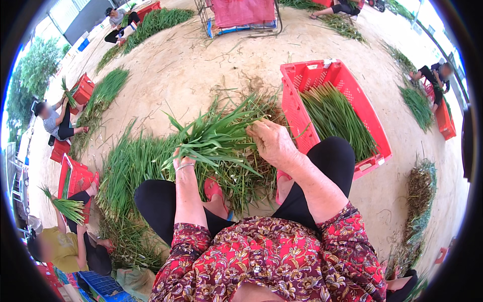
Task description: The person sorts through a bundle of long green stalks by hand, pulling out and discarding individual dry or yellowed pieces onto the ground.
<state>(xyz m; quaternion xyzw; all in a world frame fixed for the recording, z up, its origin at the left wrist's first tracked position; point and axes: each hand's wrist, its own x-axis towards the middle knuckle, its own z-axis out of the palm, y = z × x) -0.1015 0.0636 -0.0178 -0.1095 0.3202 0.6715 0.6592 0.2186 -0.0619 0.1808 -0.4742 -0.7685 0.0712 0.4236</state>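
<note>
My left hand (182,159) is closed around a bunch of long green chives (214,138), mostly hidden beneath the leaves. The bunch spreads out over my feet, its leaves fanning to both sides. At its right end, my right hand (269,141) has its fingers pinched together on a few thin strands. A large heap of loose chives (133,173) lies on the ground to my left. Between my feet is a litter of trimmed, partly dry stalks (244,183). Neatly laid chives (337,118) lie in a red plastic crate (375,126) beside my right knee.
Co-workers sit along the left, one holding a bunch (68,206), with red crates (83,93) and chive piles (105,93) near them. Another person (437,83) sits at far right. A metal-framed cart with a pink cover (244,12) stands ahead. A netted heap (420,201) lies at right.
</note>
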